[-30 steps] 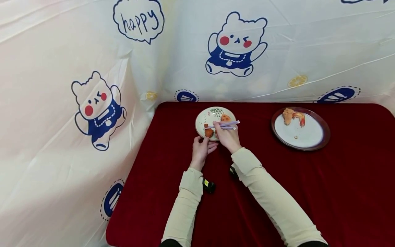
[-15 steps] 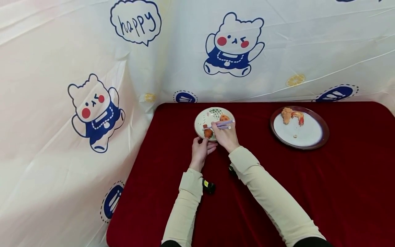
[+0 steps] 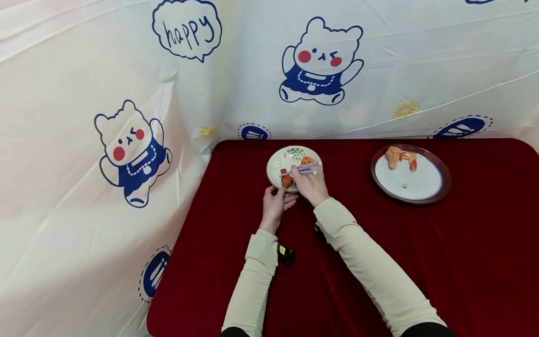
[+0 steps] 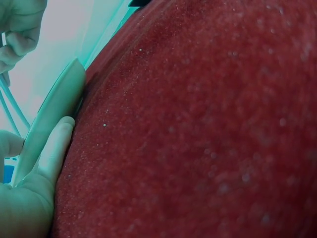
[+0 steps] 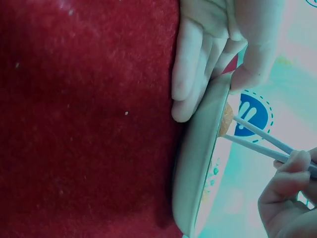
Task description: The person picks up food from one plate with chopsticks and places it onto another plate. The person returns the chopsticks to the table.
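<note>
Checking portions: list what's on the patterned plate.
The patterned plate bears a reddish-brown piece and an orange piece of food. The right hand covers part, hiding anything beneath.

Small plate: round, pale, green print inside, thin dark rim; sits on the red cloth, left hand at its near rim, thumb over, fingers against the underside; browned food piece lies inside, near side; lavender chopsticks, held slantwise in the right hand, reach the piece; grip unclear.
</note>
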A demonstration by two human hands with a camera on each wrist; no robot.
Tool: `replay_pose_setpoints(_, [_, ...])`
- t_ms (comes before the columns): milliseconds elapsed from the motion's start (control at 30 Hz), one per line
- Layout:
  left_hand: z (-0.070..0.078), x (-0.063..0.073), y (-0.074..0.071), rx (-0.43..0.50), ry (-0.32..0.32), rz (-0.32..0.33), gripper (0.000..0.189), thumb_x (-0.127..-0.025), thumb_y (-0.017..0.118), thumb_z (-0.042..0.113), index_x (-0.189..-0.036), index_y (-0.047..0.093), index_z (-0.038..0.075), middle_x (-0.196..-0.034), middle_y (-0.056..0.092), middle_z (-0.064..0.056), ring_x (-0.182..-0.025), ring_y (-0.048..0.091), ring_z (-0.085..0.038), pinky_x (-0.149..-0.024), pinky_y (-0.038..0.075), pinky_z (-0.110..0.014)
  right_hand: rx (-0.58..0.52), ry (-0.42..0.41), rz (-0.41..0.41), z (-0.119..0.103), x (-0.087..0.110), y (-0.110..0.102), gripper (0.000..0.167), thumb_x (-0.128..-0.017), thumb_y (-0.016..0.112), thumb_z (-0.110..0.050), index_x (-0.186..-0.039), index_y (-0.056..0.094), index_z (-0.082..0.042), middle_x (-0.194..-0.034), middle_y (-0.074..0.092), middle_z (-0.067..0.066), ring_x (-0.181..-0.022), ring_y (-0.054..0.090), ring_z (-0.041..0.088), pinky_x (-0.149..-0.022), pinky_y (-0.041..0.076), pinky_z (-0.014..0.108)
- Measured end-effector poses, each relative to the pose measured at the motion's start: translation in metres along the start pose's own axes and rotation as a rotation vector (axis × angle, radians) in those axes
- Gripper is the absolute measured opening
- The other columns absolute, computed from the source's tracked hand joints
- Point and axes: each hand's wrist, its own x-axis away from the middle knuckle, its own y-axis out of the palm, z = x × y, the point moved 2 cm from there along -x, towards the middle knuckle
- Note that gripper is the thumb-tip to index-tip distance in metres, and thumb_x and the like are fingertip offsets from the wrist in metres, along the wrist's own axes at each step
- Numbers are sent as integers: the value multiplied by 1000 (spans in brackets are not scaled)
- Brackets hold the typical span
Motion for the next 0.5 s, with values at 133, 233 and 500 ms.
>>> replay_pose_setpoints(133, [0, -1, 0, 9, -13, 5, 44, -101, 47, 17, -141, 31, 6, -108, 68, -24, -90, 73, -26, -80, 61, -33, -4, -34, -27, 0, -2, -1, 41, -95, 52, -33, -76, 71, -2, -61, 64, 9, -56, 58, 22, -52, 48, 30])
replay_pose_setpoints(233, [0, -1, 0, 4, -23, 5, 47, -101, 46, 17, -143, 29, 6, -110, 67, -25, -94, 72, -28, -82, 61, -34, -6, -72, -51, 1, -4, -1, 39, -96, 51, -32, -83, 71, -1, -64, 65, 12, -64, 61, 25, -59, 52, 34])
replay_pose_setpoints(500, [2, 1, 1, -14, -27, 8, 54, -101, 46, 17, -147, 22, 4, -112, 67, -25, -97, 71, -29, -84, 61, -35, 6, -105, -133, 5, -4, -1, 39, -97, 53, -34, -97, 73, 0, -91, 73, 17, -86, 68, 28, -77, 58, 40])
